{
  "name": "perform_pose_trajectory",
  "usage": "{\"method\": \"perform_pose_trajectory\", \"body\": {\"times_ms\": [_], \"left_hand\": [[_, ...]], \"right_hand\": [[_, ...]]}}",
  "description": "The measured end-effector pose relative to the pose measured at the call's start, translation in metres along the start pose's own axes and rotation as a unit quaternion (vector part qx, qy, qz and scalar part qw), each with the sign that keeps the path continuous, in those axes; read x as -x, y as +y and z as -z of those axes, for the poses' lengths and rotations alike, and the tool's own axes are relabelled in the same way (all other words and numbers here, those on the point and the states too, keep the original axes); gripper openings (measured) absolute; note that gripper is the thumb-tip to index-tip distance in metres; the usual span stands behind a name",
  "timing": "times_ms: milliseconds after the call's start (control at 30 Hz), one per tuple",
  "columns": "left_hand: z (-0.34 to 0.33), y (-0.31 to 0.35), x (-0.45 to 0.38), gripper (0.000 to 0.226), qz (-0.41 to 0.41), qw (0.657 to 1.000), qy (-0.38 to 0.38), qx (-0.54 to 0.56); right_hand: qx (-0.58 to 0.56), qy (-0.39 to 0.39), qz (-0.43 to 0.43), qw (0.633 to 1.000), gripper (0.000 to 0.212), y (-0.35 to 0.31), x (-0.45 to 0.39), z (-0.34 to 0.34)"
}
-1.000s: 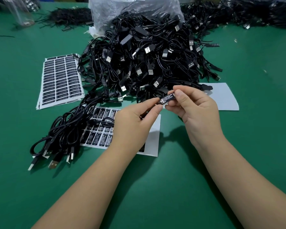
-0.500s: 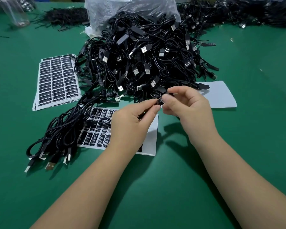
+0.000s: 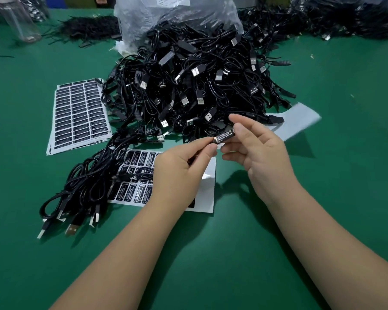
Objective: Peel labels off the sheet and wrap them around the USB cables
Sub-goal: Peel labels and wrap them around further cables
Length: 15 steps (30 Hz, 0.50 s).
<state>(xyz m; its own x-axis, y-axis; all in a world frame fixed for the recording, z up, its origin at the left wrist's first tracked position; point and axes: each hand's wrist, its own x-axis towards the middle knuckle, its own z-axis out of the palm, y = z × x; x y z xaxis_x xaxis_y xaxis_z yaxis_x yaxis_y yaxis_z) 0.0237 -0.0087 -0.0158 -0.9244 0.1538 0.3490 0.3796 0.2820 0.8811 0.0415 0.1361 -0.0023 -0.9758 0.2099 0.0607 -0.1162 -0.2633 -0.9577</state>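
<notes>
Green table (image 3: 323, 220), labelled cable (image 3: 224, 135) pinched between both hands' grip

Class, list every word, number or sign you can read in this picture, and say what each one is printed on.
"LED CONTROLLER": top line of the black label pinched between the left hand and right hand; its smaller lines are too blurred to read.
"LED CONTROLLER": just legible on labels of the near label sheet; the smaller print is unreadable.
Full label sheets on the left: too small to read.
Paper on the plastic bag: too blurred to read.
</notes>
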Motion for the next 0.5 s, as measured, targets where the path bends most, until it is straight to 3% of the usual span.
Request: {"method": "perform_pose_trajectory", "body": {"times_ms": [167,500], "left_hand": [[0.0021,0.0002,-0.0018,0.018,-0.002,1.0,-0.004,0.003],[0.0051,0.0006,-0.002,0.018,-0.006,0.999,-0.007,-0.042]], "right_hand": [[0.006,-0.053,-0.006,0.999,0.016,0.0048,-0.0045,0.0018],[-0.051,-0.013,-0.018,0.998,0.018,0.0063,-0.0064,-0.001]]}}
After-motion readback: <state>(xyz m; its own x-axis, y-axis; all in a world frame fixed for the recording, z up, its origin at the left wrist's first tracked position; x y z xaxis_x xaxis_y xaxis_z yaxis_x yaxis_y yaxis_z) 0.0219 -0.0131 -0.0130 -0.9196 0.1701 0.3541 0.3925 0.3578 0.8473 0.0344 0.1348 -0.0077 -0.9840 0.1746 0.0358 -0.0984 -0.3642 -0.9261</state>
